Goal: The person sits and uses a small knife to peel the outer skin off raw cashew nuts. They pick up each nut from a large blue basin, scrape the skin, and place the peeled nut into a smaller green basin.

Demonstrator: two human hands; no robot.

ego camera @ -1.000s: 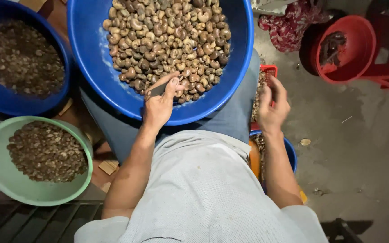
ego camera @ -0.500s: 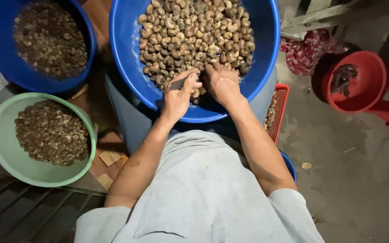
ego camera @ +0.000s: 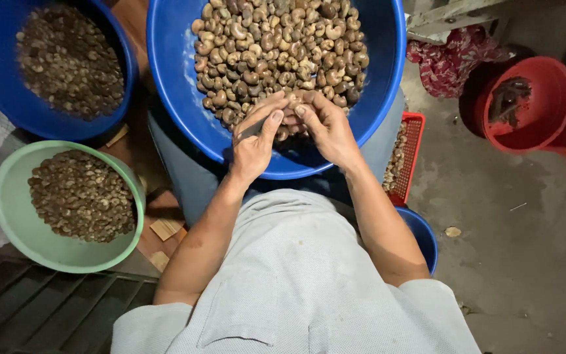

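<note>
A large blue basin (ego camera: 375, 111) rests on my lap, heaped with brown cashew nuts in shell (ego camera: 276, 46). My left hand (ego camera: 253, 141) is closed around a small dark blade (ego camera: 250, 129) at the near edge of the heap. My right hand (ego camera: 322, 124) meets it there, fingertips pinching one nut (ego camera: 291, 101) against the blade. Both hands are over the basin's near side.
At the upper left is a second blue basin (ego camera: 8, 98) of small dark pieces, and below it a green bowl (ego camera: 21, 223) of kernels. A red slotted tray (ego camera: 411, 157), a small blue bowl (ego camera: 424, 236) and a red bucket (ego camera: 545, 105) lie to the right on the concrete floor.
My right hand came from the red tray at the right back to the basin, picked a nut and joined my left hand. The view shifted slightly.
</note>
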